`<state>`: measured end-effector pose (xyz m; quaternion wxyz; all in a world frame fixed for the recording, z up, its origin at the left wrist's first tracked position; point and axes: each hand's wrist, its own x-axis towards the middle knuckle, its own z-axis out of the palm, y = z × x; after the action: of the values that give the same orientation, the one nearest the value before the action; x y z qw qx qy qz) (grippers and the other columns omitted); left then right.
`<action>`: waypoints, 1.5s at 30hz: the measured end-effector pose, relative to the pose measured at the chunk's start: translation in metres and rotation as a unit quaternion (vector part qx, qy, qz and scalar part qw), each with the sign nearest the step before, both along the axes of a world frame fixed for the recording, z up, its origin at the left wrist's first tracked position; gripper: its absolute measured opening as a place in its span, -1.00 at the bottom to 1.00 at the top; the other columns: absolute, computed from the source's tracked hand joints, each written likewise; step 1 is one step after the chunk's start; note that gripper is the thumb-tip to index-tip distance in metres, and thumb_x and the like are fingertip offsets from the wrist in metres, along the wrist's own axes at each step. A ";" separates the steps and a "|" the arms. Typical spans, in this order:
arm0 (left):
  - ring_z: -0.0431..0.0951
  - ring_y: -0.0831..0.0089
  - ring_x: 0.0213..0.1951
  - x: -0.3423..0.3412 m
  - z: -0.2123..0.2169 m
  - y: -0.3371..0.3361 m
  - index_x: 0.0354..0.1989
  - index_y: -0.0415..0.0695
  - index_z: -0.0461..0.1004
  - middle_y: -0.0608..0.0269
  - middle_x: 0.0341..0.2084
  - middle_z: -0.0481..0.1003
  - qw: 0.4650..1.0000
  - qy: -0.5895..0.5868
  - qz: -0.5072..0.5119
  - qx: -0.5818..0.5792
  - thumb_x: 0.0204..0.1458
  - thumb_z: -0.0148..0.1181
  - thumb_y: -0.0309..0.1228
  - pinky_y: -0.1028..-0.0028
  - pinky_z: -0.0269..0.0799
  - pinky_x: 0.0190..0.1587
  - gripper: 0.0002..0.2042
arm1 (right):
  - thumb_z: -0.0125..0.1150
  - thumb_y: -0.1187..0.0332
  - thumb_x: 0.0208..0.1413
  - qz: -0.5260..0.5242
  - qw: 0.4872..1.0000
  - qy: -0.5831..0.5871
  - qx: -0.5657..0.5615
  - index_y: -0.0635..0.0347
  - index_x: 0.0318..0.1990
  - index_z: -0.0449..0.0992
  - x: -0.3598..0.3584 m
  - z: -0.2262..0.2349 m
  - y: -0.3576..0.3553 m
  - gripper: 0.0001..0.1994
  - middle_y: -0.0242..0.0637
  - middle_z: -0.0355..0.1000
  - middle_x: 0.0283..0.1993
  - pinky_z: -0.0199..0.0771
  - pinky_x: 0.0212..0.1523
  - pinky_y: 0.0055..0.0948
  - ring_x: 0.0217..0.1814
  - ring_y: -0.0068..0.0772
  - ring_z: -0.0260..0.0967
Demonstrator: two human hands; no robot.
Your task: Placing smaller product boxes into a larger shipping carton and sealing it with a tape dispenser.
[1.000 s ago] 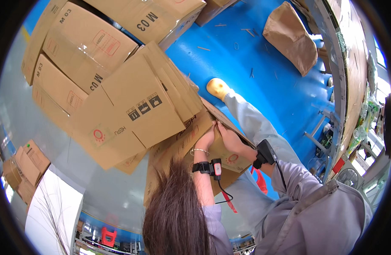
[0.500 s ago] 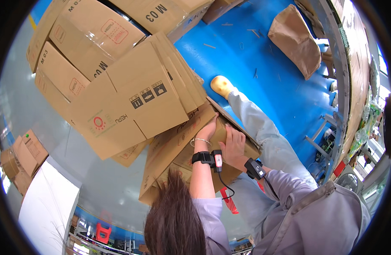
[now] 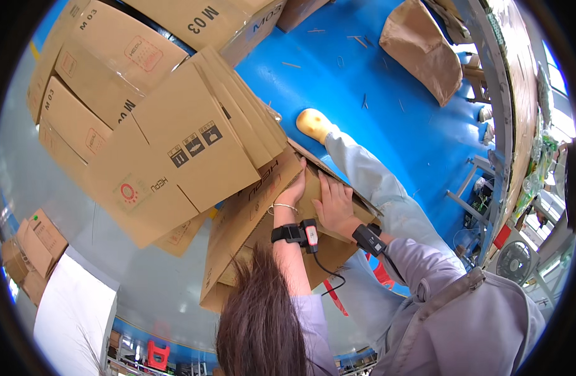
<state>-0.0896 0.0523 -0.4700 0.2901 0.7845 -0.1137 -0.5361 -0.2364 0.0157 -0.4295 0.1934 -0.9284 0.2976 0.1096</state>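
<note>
Left hand [image 3: 292,191] at centre of frame, fingers curled over the upper edge of a flattened cardboard box [image 3: 256,219], clamped on it; thin bracelet and black wrist device [image 3: 294,234] on that forearm. Right hand [image 3: 334,207] just beside it to the right, fingers spread apart and pressed flat on the same cardboard, not closed around anything; another black strap device [image 3: 367,239] at that wrist, with a thin black cable hanging below. Flattened cardboard box tilted, running from centre down toward lower centre of the frame, partly tucked beneath a fanned stack of folded box flaps [image 3: 194,150] at centre left. Larger brown cartons [image 3: 106,62] piled in the upper left and along the top edge, touching the fanned stack. Blue floor [image 3: 388,106] filling the upper right, with small scraps scattered on it. Crumpled brown paper sack [image 3: 423,47] lying at upper right, well apart from both hands. Leg in pale blue trousers [image 3: 369,182] stretching from centre right toward a yellowish shoe [image 3: 314,124] just above the hands. Dark hair [image 3: 260,313] at lower centre, grey sleeve and garment at lower right. Smaller cartons [image 3: 31,250] at the left edge, beside a white slab [image 3: 75,313] in the lower left. Metal frame and small fan [image 3: 513,263] at the right rim.
</note>
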 end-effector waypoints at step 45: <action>0.32 0.11 -0.03 -0.161 -0.008 -0.022 -0.03 -0.04 0.37 0.07 0.01 0.33 0.715 -0.334 0.518 0.330 0.17 -0.16 -0.27 0.13 0.12 -0.05 -0.73 | -0.02 0.40 0.21 0.188 0.942 0.074 0.268 0.33 0.31 0.03 -0.033 0.066 -0.107 -0.46 0.04 0.12 0.22 0.21 0.18 -0.21 0.18 -0.04 0.20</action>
<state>-0.2504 0.0302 -0.4776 0.1886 0.8947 0.4048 -0.0086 -0.2691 -0.0915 -0.3632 0.3884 -0.8706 0.0911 0.2879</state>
